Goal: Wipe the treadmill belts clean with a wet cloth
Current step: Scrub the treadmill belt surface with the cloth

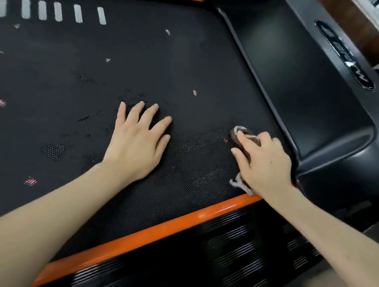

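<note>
Both hands are on the belt, my left hand pressed flat and open, my right hand gripping the bunched cloth to its right; only the patch around them looks damp, so I judge most of the belt remains unwiped

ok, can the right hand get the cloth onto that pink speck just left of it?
Probably yes. The right hand grips the cloth on the belt, and the pink speck sits just beside the cloth, nothing between. The left hand lies flat farther left, clear of it.
</note>
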Tool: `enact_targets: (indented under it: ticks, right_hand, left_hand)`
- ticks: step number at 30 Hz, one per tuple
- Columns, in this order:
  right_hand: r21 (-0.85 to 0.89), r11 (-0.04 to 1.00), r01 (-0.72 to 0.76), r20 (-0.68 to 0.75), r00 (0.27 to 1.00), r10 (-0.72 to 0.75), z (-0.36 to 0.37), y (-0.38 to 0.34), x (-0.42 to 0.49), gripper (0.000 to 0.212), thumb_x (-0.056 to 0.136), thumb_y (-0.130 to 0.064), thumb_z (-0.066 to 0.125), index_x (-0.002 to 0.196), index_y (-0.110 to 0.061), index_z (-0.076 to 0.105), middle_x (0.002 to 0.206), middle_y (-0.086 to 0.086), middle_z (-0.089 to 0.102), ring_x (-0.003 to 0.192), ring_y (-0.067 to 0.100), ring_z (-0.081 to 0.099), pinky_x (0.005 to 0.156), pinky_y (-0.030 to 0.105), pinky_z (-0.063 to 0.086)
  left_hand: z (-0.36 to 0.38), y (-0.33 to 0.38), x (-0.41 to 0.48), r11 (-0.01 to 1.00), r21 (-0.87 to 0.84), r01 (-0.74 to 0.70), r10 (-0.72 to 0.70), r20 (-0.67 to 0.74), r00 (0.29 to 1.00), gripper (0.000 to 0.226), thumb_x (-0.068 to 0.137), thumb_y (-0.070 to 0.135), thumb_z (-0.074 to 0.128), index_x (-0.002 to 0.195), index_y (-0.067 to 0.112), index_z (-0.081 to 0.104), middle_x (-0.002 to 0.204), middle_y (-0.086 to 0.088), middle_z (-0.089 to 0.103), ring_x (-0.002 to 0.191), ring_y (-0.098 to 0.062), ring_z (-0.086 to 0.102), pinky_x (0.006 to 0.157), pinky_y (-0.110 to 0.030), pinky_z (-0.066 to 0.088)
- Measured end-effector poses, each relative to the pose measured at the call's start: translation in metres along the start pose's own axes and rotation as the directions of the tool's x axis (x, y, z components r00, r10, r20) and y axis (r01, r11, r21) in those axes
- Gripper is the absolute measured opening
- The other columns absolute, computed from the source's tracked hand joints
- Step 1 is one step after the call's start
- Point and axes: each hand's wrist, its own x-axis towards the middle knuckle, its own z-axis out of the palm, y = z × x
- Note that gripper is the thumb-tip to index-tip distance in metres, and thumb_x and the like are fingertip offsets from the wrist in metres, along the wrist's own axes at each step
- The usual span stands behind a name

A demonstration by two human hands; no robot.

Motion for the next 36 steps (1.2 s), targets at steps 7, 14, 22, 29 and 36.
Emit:
enact_targets:
  ticks: [7,14,22,29,36]
  right_hand:
    - [-0.040,0.943,-0.329,0.044,0.943,0.331,0.012,0.031,0.063,0.030,0.095,-0.032,0.050,0.111,-0.017,0.069,0.108,0.017,0.053,0.098,0.039,0.048,0.070,0.041,0.043]
    - [0.262,0.935,0.240,-0.044,0.970,-0.237,-0.006,-0.014,-0.002,0.029,0.085,-0.040,0.052,0.090,-0.023,0.075,0.077,0.002,0.060,0.065,0.025,0.056,0.043,0.027,0.046]
    - [0.128,0.992,0.018,-0.090,0.996,-0.006,0.024,0.036,0.064,0.042,0.090,-0.047,0.042,0.108,-0.024,0.071,0.100,0.009,0.058,0.083,0.035,0.052,0.053,0.035,0.045]
    - [-0.024,0.963,0.267,-0.086,0.960,-0.268,0.022,0.034,0.057,0.059,0.088,-0.062,0.043,0.131,-0.024,0.057,0.125,0.012,0.057,0.106,0.035,0.052,0.089,0.052,0.040]
    - [-0.150,0.974,0.171,-0.011,0.985,-0.174,0.033,0.050,0.083,0.055,0.089,-0.061,0.035,0.121,-0.027,0.063,0.098,0.013,0.060,0.078,0.034,0.052,0.055,0.034,0.036]
  left_hand:
    - [0.005,0.002,-0.001,0.999,0.041,0.009,-0.010,0.018,1.000,0.053,0.094,0.040,0.026,0.134,0.017,0.052,0.140,-0.018,0.046,0.131,-0.042,0.036,0.110,-0.060,0.021]
    - [0.002,0.003,-0.002,0.999,0.034,0.026,-0.027,0.042,0.999,0.052,0.095,0.039,0.026,0.135,0.018,0.051,0.141,-0.017,0.045,0.132,-0.041,0.035,0.111,-0.058,0.019]
    - [0.001,0.006,-0.001,0.998,0.044,0.041,-0.043,0.031,0.999,0.051,0.094,0.038,0.028,0.133,0.017,0.054,0.138,-0.016,0.048,0.130,-0.040,0.037,0.110,-0.058,0.023]
    - [0.001,0.007,-0.002,0.997,0.061,0.052,-0.053,0.017,0.998,0.051,0.094,0.038,0.029,0.132,0.018,0.054,0.138,-0.016,0.048,0.129,-0.040,0.039,0.110,-0.057,0.023]
    - [0.004,0.007,-0.002,0.997,0.057,0.044,-0.044,0.000,0.999,0.051,0.093,0.037,0.029,0.132,0.016,0.054,0.137,-0.018,0.049,0.129,-0.041,0.038,0.109,-0.059,0.024]
